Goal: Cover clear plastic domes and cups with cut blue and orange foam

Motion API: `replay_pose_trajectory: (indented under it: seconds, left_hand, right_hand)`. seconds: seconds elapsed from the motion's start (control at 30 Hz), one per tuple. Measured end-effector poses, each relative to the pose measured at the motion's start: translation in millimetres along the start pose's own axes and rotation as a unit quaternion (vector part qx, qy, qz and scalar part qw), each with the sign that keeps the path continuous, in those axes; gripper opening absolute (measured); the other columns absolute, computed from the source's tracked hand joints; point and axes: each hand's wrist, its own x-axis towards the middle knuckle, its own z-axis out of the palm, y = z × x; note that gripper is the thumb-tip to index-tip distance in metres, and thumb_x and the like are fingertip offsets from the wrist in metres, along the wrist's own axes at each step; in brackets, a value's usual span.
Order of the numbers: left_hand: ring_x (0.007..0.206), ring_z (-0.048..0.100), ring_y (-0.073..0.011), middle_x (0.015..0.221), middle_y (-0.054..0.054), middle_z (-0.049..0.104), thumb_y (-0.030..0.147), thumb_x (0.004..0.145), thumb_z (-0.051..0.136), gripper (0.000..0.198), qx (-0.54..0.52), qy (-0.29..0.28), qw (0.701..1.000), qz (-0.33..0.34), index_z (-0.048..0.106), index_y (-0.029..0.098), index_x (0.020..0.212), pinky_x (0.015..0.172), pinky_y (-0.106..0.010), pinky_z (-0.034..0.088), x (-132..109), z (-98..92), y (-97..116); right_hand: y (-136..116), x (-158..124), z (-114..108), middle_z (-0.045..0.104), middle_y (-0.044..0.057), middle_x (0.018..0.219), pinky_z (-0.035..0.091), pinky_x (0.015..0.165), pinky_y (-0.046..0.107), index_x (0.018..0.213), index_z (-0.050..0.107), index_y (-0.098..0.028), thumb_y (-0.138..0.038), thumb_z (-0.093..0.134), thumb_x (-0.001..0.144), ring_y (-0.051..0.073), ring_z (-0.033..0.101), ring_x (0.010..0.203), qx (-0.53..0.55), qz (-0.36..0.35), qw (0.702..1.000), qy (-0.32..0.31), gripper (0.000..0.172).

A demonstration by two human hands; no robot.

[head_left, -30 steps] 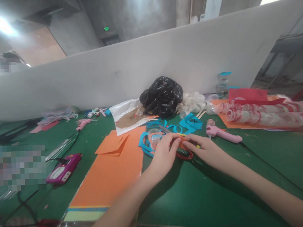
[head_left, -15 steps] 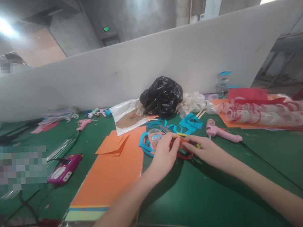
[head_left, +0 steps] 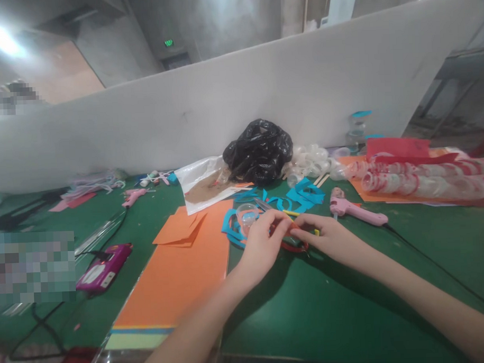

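Observation:
My left hand (head_left: 266, 241) and my right hand (head_left: 321, 232) meet over the table, fingertips pinched close together. Between them shows a small piece of orange paper (head_left: 293, 226), mostly hidden by the fingers. Scissors (head_left: 298, 247) with red handles lie just below my hands, their blades pointing away. A clear plastic cup (head_left: 247, 216) stands beside my left hand, near blue paper strips (head_left: 232, 229). A yellow strip or stick (head_left: 291, 213) lies just beyond my fingers.
Orange sheets (head_left: 182, 279) lie at the left, and a pink glue gun (head_left: 356, 209) with its cord at the right. At the back are a black plastic bag (head_left: 260, 151), clear cups (head_left: 310, 163) and red-banded cup rows (head_left: 424, 180). A purple device (head_left: 105, 268) sits far left.
My fingertips have drawn slightly closer together around the orange paper, and less of it shows. Otherwise the things on the table lie as before.

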Motion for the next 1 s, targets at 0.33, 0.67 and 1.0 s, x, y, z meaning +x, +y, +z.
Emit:
replay_pose_trajectory:
  seconds: [0.33,0.67,1.0]
  left_hand:
    - [0.081,0.061,-0.0147,0.086,0.000,0.067,0.035,0.096,0.056,0.018,-0.063,0.038,0.997,-0.035,0.062,0.020,0.089,0.076,-0.026,0.049,-0.8,-2.8,9.5]
    - [0.076,0.054,-0.0114,0.083,0.002,0.056,0.036,0.095,0.059,0.017,-0.122,0.009,0.991,-0.054,0.055,0.019,0.091,0.071,-0.024,0.043,-1.2,1.8,1.2]
    - [0.074,0.053,-0.0110,0.081,0.003,0.054,0.035,0.095,0.061,0.019,-0.153,0.003,0.987,-0.050,0.052,0.020,0.087,0.069,-0.024,0.043,-3.0,5.2,1.8]
  right_hand:
    - [-7.9,-0.2,-4.7,0.067,0.003,0.072,0.050,0.069,0.032,0.072,0.067,-0.023,-0.067,0.063,0.084,0.019,0.060,0.071,0.086,0.031,0.996,0.005,0.046]
    - [-9.8,1.6,-9.2,0.069,0.002,0.077,0.050,0.067,0.031,0.082,0.068,-0.022,-0.070,0.072,0.075,0.018,0.060,0.072,0.110,0.038,0.993,0.036,0.049]
    - [-8.2,1.7,-7.8,0.073,0.004,0.086,0.054,0.080,0.036,0.083,0.069,-0.023,-0.065,0.076,0.072,0.023,0.065,0.085,0.125,0.037,0.990,0.061,0.044]
